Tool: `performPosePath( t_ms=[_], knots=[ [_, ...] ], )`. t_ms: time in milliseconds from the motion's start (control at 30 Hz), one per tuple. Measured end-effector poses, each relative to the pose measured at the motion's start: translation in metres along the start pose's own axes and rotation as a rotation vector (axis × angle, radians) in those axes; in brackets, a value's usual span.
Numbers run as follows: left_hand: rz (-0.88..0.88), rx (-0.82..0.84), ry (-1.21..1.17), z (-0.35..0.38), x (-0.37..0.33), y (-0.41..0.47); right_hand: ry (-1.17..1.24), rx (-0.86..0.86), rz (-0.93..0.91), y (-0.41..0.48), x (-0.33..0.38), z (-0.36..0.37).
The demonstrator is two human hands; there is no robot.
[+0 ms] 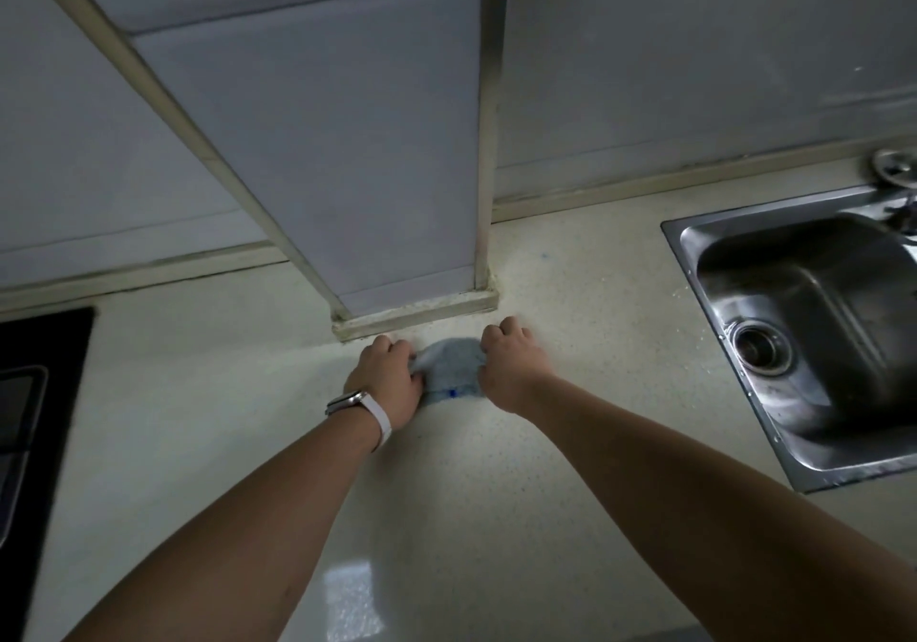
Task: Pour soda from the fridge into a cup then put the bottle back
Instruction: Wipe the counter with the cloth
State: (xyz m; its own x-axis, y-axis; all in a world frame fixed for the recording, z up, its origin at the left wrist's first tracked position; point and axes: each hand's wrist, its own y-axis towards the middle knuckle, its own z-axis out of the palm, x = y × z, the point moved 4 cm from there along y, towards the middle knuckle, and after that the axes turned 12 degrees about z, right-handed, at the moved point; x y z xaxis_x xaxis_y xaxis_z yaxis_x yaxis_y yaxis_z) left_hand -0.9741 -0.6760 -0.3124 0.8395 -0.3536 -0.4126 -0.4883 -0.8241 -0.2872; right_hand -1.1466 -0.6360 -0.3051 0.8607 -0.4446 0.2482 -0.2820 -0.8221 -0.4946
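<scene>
Both my hands rest on the pale speckled countertop (446, 482) in front of a wall pillar. Between them lies a small light-blue cloth (454, 368) with a dark blue mark near its front edge. My left hand (389, 376), with a white watch on the wrist, grips the cloth's left side. My right hand (511, 366) is closed on the cloth's right side. No bottle, cup or fridge is in view.
A steel sink (804, 324) with a round drain is set into the counter at the right, a tap base behind it. A black cooktop (34, 423) lies at the left edge. The boxed pillar (397, 170) juts out just behind my hands.
</scene>
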Motion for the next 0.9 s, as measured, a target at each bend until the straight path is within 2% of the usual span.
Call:
performPosePath(
  t_ms=[167,300,400,567,633,900],
  knots=[
    [-0.009,-0.044,-0.073,-0.007,0.004,-0.025,0.145,0.053,0.099,-0.022,0.005,0.006],
    [-0.024,-0.115,-0.150,-0.023,0.027,-0.055,0.265,0.063,0.087,-0.039,0.028,0.001],
    [-0.085,-0.183,-0.298,-0.043,0.051,-0.076,0.327,0.071,0.039,-0.050,0.062,-0.004],
    [-0.211,-0.397,-0.558,-0.091,0.105,-0.099,0.462,0.116,-0.011,-0.059,0.134,-0.005],
    [-0.246,-0.447,-0.615,-0.108,0.128,-0.105,0.529,0.146,-0.011,-0.060,0.163,-0.004],
    [-0.385,-0.549,-0.730,-0.152,0.211,-0.110,0.537,0.222,0.002,-0.042,0.260,0.004]
  ],
)
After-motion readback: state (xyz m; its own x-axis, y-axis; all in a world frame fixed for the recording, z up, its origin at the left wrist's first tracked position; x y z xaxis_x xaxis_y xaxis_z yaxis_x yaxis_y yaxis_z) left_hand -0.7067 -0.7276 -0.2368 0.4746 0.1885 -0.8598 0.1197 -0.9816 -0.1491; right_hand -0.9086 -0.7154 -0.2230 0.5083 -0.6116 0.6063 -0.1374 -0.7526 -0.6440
